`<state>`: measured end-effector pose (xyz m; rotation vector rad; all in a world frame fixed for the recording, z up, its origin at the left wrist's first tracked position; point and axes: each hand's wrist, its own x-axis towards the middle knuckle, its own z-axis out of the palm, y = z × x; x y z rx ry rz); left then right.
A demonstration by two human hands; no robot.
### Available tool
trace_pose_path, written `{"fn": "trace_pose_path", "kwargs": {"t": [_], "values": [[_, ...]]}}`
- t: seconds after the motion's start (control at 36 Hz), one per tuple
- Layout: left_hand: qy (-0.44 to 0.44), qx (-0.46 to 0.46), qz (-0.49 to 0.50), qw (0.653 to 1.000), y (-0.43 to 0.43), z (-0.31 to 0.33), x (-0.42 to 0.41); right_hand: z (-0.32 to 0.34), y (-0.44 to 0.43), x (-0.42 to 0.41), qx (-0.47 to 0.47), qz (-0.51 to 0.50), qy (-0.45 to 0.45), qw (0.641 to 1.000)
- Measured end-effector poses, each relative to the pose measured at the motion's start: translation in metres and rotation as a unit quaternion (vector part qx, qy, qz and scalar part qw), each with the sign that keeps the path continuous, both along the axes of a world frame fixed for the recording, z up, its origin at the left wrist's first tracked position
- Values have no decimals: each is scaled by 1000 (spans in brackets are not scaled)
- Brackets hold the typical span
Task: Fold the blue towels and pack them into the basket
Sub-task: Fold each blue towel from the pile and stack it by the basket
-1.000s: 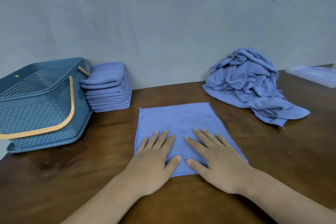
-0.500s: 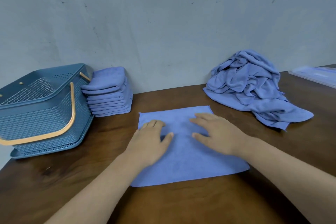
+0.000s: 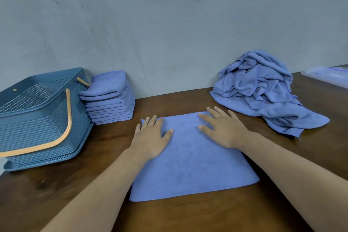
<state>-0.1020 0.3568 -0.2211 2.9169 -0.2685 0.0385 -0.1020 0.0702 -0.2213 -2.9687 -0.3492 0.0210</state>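
The person had one blue towel [image 3: 190,158] spread flat on the bench [image 3: 188,216] in front of them. Both hands lay on its far half, the left hand [image 3: 150,137] near the far left corner and the right hand [image 3: 224,130] near the far right. The fingers of both were straight and pressed down, gripping nothing. A stack of folded towels [image 3: 109,103] stood against the wall, just beside the basket [image 3: 33,130], which looked empty from where I stood. A heap of unfolded towels [image 3: 259,92] waited to the right.

I judged the risk lay in the fold. If the far corners were taken up unevenly, the edges would not meet and the cloth would bunch. Flat palms could also drag the towel across the smooth wood. The stack leaned slightly, so a careless addition might topple it.
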Motion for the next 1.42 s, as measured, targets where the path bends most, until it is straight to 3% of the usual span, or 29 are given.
{"fn": "trace_pose_path", "kwargs": {"t": [0.06, 0.19, 0.31, 0.44, 0.89, 1.0, 1.14, 1.28, 1.42], "values": [[-55, -12, -42, 998, -4, 3, -13, 4, 3, -14, 2, 14, -47, 999], [-79, -107, -227, 965, -20, 3, -69, 7, 16, -63, 84, 148, -46, 984], [-127, -86, -343, 927, -17, 9, -106, 5, 20, -87, 106, 217, -30, 970], [-98, -49, -394, 913, -15, 18, -114, 11, 19, -93, 124, 229, -53, 964], [-78, -24, -404, 911, -17, 18, -114, 23, 17, -106, 167, 257, 18, 952], [-15, -97, -360, 928, -15, 15, -112, 30, 16, -109, 182, 269, 48, 944], [54, -156, -318, 934, -11, 14, -108, 27, 18, -112, 124, 271, 20, 954], [29, -122, -315, 941, -18, 21, -116, 34, 17, -115, 102, 264, 16, 959], [-20, -12, -278, 960, -31, 22, -124, 40, 8, -112, 122, 237, 69, 961]]}}
